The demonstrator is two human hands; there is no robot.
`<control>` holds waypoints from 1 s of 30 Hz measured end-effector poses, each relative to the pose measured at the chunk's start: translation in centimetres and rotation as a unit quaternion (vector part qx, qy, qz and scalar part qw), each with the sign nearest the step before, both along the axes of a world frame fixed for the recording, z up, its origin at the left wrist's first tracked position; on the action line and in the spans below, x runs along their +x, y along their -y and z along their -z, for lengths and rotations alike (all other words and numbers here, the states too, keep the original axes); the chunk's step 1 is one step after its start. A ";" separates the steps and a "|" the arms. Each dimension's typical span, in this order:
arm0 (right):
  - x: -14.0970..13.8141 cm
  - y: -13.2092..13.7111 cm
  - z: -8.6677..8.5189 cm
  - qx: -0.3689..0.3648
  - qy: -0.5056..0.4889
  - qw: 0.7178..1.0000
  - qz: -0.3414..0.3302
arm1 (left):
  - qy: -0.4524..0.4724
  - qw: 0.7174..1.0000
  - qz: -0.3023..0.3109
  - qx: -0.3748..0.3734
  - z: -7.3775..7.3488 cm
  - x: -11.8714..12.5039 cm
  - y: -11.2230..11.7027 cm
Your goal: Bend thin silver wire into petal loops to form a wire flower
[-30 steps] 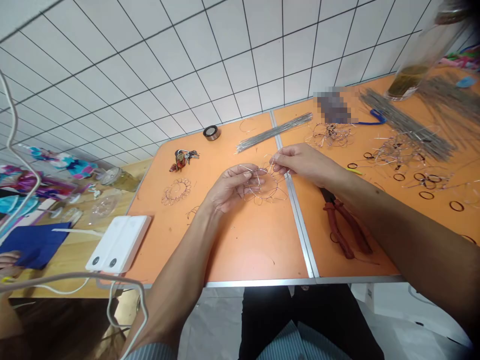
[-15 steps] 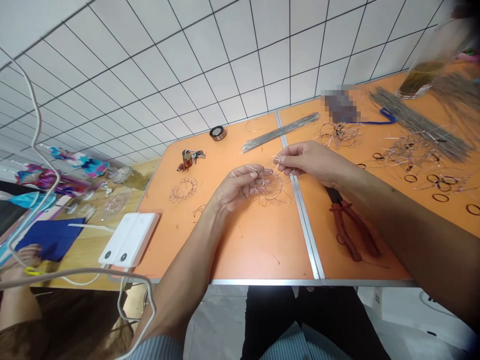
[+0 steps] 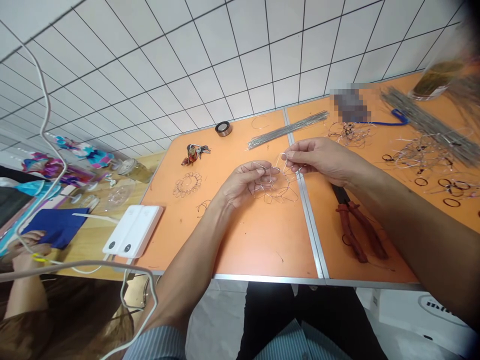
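My left hand and my right hand meet over the orange table top, both holding a thin, loosely looped wire frame. The left fingers curl around its near side, while the right fingertips pinch a raised wire loop. Part of the frame is hidden behind my left fingers. Left of my hands lies a flat, flower-shaped coil of copper-coloured wire. Red-handled pliers rest below my right forearm, and a short wire scrap lies near my left wrist.
A bundle of straight steel wires, a tape roll and keys lie at the table's back. Wire tangles, dark rings and a glass jar are at right. A co-worker's hand is far left, beyond a white power bank.
The whole scene has shifted right in the view as my head turned. Both hands keep hold of the wire frame, and their grip looks nearly unchanged.
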State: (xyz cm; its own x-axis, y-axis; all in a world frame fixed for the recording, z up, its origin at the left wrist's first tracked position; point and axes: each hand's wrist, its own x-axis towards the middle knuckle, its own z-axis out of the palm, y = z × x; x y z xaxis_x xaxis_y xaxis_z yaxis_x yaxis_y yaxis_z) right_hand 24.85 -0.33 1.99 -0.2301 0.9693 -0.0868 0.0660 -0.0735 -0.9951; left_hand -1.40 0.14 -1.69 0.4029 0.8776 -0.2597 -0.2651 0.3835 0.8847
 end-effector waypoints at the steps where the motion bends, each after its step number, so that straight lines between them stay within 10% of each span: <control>1: 0.0 0.0 0.0 -0.002 -0.003 1.000 -0.001 | -0.002 1.000 0.000 -0.001 0.0 0.0 0.0; 30: 0.2 0.0 0.1 -0.008 -0.048 0.999 0.005 | 0.021 1.000 0.002 0.006 0.3 -0.1 0.0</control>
State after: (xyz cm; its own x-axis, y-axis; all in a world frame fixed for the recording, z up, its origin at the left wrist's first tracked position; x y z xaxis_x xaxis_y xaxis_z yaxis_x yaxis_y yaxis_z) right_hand 25.01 -0.38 1.92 -0.2290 0.9702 -0.0794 -0.0310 -0.0887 -0.9956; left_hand -1.49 0.16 -1.97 0.4175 0.8787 -0.2314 -0.3004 0.3738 0.8775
